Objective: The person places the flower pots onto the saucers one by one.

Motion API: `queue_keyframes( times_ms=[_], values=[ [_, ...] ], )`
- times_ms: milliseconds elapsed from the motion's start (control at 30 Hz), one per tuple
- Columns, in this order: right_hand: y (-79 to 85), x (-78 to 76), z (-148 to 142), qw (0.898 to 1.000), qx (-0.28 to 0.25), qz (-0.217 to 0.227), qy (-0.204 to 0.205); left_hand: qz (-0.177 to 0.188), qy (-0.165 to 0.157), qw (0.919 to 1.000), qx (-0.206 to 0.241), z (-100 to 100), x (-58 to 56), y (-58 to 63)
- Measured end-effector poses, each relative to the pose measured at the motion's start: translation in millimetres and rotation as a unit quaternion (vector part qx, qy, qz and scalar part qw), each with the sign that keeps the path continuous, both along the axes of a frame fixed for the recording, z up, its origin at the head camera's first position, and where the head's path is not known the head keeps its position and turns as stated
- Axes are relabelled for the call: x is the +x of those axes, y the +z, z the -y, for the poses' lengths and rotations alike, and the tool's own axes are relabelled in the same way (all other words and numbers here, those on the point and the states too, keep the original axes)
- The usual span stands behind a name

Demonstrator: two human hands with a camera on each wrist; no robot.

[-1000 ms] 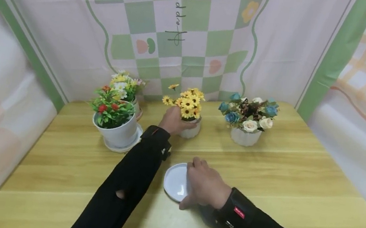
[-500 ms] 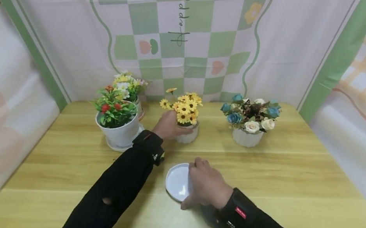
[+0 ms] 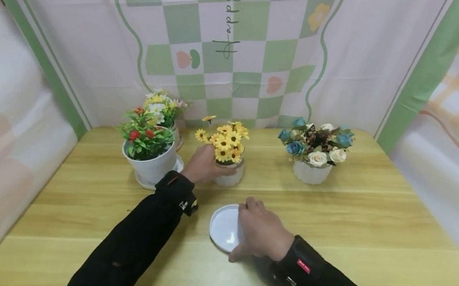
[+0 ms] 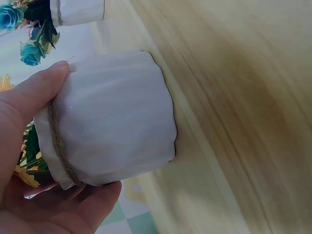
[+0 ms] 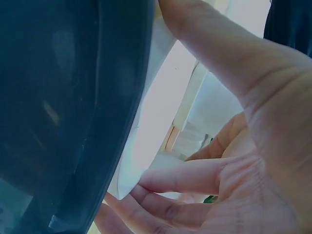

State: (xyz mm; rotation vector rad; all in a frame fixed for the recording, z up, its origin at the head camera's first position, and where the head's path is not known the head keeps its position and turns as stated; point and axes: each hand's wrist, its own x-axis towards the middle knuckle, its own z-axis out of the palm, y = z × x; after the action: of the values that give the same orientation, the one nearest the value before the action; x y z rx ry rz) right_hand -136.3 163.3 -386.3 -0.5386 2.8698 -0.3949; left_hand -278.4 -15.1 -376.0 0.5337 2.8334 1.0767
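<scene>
My left hand [image 3: 204, 164] grips a white ribbed flowerpot [image 4: 112, 117] with twine round its rim. Thumb and fingers lie on opposite sides of it. Yellow daisy-like flowers [image 3: 227, 141] stand upright in the pot. Nearer the front, my right hand [image 3: 261, 229] holds the right edge of a round white saucer [image 3: 223, 228], thumb toward the near side and fingers at the far side. A dark, glossy round-edged thing [image 5: 73, 107] fills the left of the right wrist view; its dark shape [image 3: 268, 273] shows under my right wrist in the head view.
At the back left stand a white pot [image 3: 150, 163] of red flowers on a saucer and a pot of white and yellow flowers [image 3: 161, 108] behind it. Toward the back right is a white pot [image 3: 311, 173] of blue and cream roses. Printed cloth [image 3: 253, 43] hangs behind the wooden table.
My left hand has brought the pot of yellow flowers nearer and slightly to the left. The right hand and the white saucer have stayed almost in place.
</scene>
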Motion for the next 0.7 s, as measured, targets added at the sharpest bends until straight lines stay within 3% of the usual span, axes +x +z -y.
queue_keyframes(
  times_ms=[200,433,700],
  values=[
    [0.9,0.0,0,1.0,-0.003,0.01,0.001,0.012,0.006,0.9999,-0.005,7,7.4,0.6],
    [0.8,0.4,-1,1.0,-0.009,0.009,0.003,-0.022,-0.017,0.9996,-0.002,15,18.5,-0.3],
    [3.1,2.8,-2,1.0,-0.02,-0.003,0.006,-0.016,-0.045,0.9985,0.026,25,30.6,-0.4]
  ],
)
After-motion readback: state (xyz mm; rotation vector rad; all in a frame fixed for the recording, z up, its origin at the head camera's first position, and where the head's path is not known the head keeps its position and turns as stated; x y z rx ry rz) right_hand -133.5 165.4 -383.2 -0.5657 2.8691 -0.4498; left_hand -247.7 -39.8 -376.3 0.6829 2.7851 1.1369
